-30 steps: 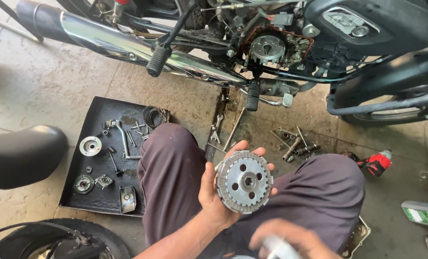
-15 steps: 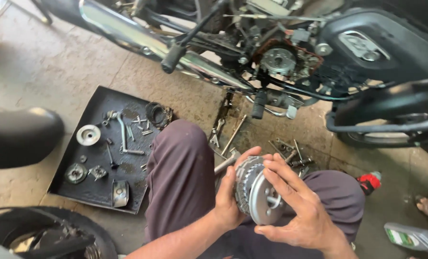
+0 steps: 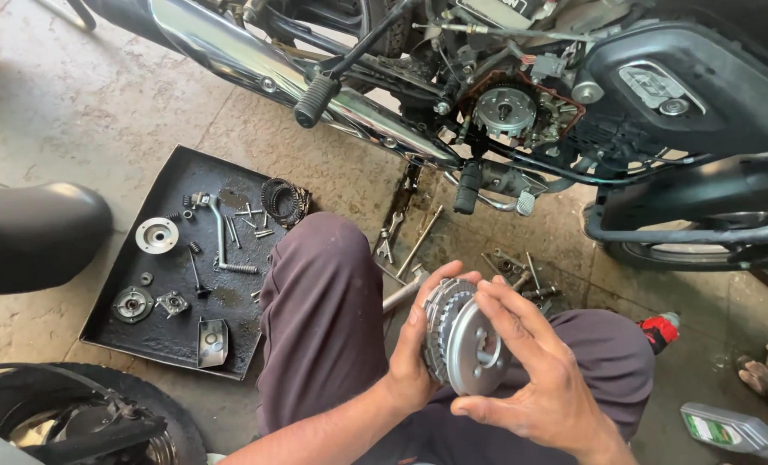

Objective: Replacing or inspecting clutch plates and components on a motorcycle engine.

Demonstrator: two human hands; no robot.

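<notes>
A round metal clutch assembly [image 3: 460, 336], with stacked toothed plates and a silver pressure plate on its face, is held upright over my knees. My left hand [image 3: 417, 344] grips its back and rim. My right hand [image 3: 535, 370] presses the silver plate against its front, fingers spread over it. Above, the motorcycle's engine [image 3: 509, 110] stands with its side cover off, a round clutch hub showing inside.
A black tray [image 3: 156, 331] on the left holds several small parts, bolts, a disc [image 3: 157, 234] and a ring of springs [image 3: 282, 200]. Loose wrenches and bolts [image 3: 418, 241] lie on the concrete. An oil bottle [image 3: 733, 430] lies at the right, a tyre [image 3: 83, 422] bottom left.
A second ago my left hand alone held the toothed assembly face up. My right hand has since brought the silver plate onto it and turned it on edge. The view shifted left.
</notes>
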